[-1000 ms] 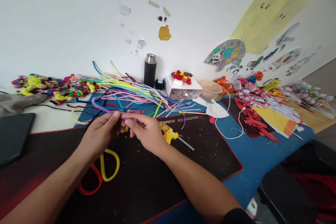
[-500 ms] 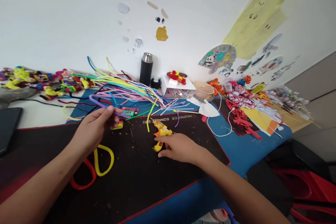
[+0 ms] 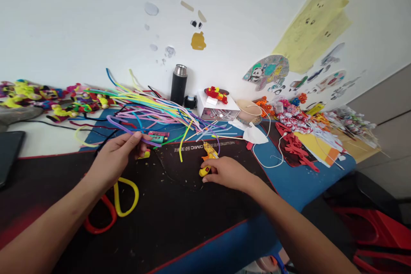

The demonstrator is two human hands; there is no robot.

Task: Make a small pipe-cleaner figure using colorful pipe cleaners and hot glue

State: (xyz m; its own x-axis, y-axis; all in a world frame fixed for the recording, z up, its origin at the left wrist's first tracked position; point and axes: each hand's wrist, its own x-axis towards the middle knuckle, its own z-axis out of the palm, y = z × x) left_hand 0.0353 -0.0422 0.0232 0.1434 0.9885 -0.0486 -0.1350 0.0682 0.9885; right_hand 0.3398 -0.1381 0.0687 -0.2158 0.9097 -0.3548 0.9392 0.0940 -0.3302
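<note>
My left hand (image 3: pixel 120 152) pinches a purple pipe cleaner (image 3: pixel 117 124) between thumb and fingers, above the left part of the black desk mat (image 3: pixel 167 231). At the mat's far edge, my right hand (image 3: pixel 224 172) is closed round the handle of a small yellow glue gun (image 3: pixel 209 154), whose nozzle points away toward the wall. Close to my left wrist lie a yellow loop (image 3: pixel 136 199) and a red loop (image 3: pixel 99 229). My forearm hides where they meet. A heap of coloured pipe cleaners (image 3: pixel 160 105) spreads just beyond my left hand.
Behind the heap stand a black flask (image 3: pixel 179 85) and a white box (image 3: pixel 205 109). Finished pipe-cleaner figures (image 3: pixel 61 111) crowd the back left. A white cable (image 3: pixel 272 166), red strips (image 3: pixel 290 143) and wrapped lollipops (image 3: pixel 292 117) lie right. A dark tablet (image 3: pixel 9 154) sits far left.
My right hand has shifted right and slightly away from me, carrying the glue gun, which has turned more upright in view. My left hand holds the purple pipe cleaner almost where it was.
</note>
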